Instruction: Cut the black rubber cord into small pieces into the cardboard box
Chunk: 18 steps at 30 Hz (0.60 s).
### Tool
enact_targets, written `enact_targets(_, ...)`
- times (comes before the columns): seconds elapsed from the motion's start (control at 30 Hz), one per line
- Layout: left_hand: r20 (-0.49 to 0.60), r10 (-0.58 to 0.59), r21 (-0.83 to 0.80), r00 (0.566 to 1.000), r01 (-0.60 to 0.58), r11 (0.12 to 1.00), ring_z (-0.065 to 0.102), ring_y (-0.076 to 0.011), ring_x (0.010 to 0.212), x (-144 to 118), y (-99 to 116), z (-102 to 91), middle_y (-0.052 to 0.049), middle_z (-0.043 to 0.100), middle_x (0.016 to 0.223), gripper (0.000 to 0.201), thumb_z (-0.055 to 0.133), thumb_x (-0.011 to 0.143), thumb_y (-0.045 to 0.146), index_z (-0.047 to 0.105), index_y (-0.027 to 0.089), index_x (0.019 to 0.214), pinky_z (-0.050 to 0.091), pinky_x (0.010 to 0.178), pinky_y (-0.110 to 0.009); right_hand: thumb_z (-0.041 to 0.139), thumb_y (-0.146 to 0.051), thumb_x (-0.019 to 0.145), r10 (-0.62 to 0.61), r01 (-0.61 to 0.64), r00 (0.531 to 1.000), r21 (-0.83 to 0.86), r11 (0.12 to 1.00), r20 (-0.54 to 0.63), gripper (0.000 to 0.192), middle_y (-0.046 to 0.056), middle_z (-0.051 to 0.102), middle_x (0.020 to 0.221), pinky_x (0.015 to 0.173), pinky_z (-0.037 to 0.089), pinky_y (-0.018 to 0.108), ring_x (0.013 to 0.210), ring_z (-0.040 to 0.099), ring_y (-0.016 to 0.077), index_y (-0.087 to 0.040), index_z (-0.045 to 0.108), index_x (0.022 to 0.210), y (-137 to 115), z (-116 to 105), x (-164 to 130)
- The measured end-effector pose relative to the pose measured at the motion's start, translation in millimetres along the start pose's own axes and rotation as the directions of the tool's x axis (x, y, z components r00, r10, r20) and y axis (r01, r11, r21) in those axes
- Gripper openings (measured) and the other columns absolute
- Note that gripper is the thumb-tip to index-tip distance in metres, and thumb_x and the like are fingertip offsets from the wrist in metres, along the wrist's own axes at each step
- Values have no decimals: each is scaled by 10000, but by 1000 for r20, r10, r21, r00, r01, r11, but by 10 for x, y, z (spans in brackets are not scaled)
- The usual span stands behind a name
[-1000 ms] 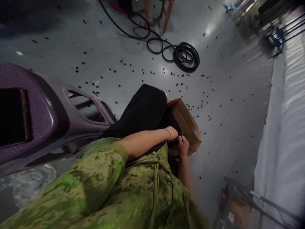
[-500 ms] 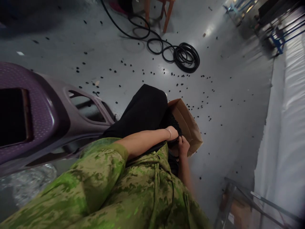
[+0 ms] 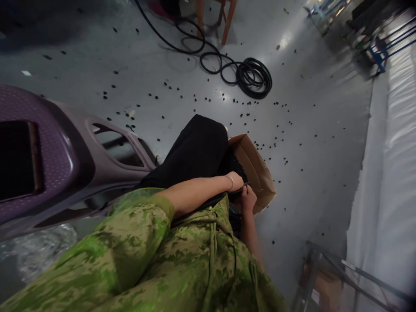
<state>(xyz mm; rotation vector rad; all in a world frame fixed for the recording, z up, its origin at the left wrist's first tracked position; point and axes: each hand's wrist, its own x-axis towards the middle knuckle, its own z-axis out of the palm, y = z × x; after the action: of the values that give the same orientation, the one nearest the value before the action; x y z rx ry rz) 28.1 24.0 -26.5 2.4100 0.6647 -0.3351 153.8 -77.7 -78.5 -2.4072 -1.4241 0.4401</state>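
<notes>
My left hand [image 3: 236, 181], a thin bracelet at its wrist, is closed over the near part of an open cardboard box [image 3: 255, 167]. Close against it, my right hand [image 3: 248, 198] is also closed, with thumb and fingers pinched together. A thin dark piece [image 3: 246, 183] shows between the two hands; its kind is too small to make out. Inside the box lies a heap of small black pieces [image 3: 236, 164], partly hidden by my left hand and my black-clad leg [image 3: 198, 145].
Small black rings lie scattered over the grey floor [image 3: 312, 190]. A coiled black hose [image 3: 255, 78] lies ahead, near a wooden stool [image 3: 225, 21]. On my left is a purple plastic stool [image 3: 58, 151] bearing a phone [image 3: 16, 160]. A metal frame [image 3: 312, 273] stands at lower right.
My right hand has shifted slightly left and turned a little. The thin dark piece between the hands now shows more clearly. My left hand has hardly moved.
</notes>
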Motion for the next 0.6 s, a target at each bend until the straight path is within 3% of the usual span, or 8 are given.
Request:
enact_targets(0.13, -14, -67, -18, 998, 67, 998, 650, -255, 928, -34, -6, -73, -183, 685, 1005, 301, 422, 874, 207, 654, 115, 1041, 493, 734, -328, 405, -440, 808, 162, -176, 984, 324, 930, 69, 463, 57, 685, 785, 656, 400, 250, 692, 574, 159, -145, 641, 1076, 45, -18, -1)
enact_targets(0.27, -52, -104, -85, 993, 99, 991, 651, -254, 938, -40, -19, -85, -180, 680, 1013, 346, 383, 895, 257, 581, 108, 1135, 494, 744, -330, 488, -451, 765, 187, -229, 973, 527, 818, 132, 530, 80, 693, 874, 700, 444, 265, 719, 600, 156, -109, 586, 1158, 114, -74, -97)
enact_targets(0.47, -61, -106, -93, 992, 100, 991, 647, -260, 952, -51, -17, -72, -179, 673, 1027, 337, 372, 901, 282, 571, 115, 1114, 494, 753, -342, 587, -457, 699, 245, -284, 958, 593, 753, 147, 531, 77, 696, 908, 732, 462, 273, 817, 606, 169, -129, 628, 1115, 260, -70, -186)
enact_targets(0.6, -68, -100, -94, 993, 93, 991, 644, -250, 952, -55, -23, -51, -172, 666, 1042, 325, 428, 880, 314, 552, 131, 1119, 489, 769, -339, 577, -458, 706, 335, -326, 934, 668, 669, 120, 510, 14, 664, 766, 621, 449, 243, 639, 564, 119, -157, 616, 1115, 325, -59, -179)
